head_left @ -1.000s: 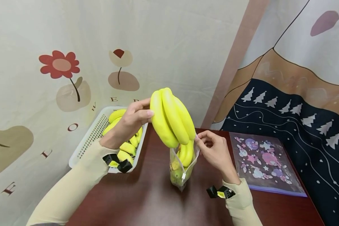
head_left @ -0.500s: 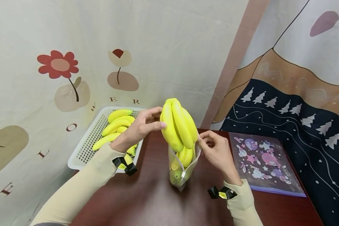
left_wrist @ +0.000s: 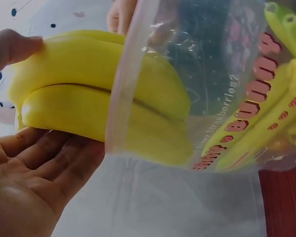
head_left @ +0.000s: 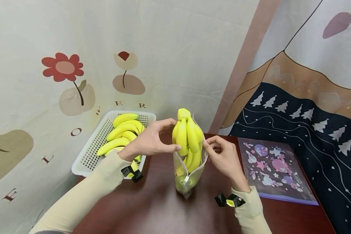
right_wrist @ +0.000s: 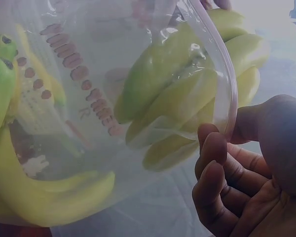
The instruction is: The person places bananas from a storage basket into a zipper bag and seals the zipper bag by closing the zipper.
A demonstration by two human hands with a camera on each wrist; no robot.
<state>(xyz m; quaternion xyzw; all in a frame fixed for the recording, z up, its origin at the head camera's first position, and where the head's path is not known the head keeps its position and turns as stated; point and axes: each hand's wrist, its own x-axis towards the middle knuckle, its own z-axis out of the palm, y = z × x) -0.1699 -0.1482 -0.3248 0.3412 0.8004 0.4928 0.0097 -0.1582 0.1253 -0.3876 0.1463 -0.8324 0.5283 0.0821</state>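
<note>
Bananas (head_left: 188, 136), a bright yellow bunch of smooth, glossy fruit joined at a stubby crown on top, stand upright in the mouth of a clear bag (head_left: 190, 177), the lower half already inside the plastic and the crown well above the rim. Left hand (head_left: 152, 141) grips the bunch from its left side, thumb on the near face and fingers (head_left: 168, 123) curled round the back; the left wrist view shows the thumb tip and the curved fingers (left_wrist: 54, 158) clamped on the yellow skin just outside the bag's rim. Right hand (head_left: 222, 152) pinches the right edge of the bag's mouth, fingers (right_wrist: 214, 148) curled and thumb pressed against the zip strip, keeping the mouth wide. Bag stands on the dark red bench (head_left: 163, 208), between the two hands, with more yellow bananas and some greener ones lying at its bottom; red lettering runs across the plastic, and a small white zip slider hangs at the front.

Basket (head_left: 89, 156), white and perforated, sits at the bench's left rear corner, behind the left wrist, with several loose bananas in it. Flat bag (head_left: 273, 170) printed with pink and purple shapes lies on the bench to the right, apart from the right hand
</note>
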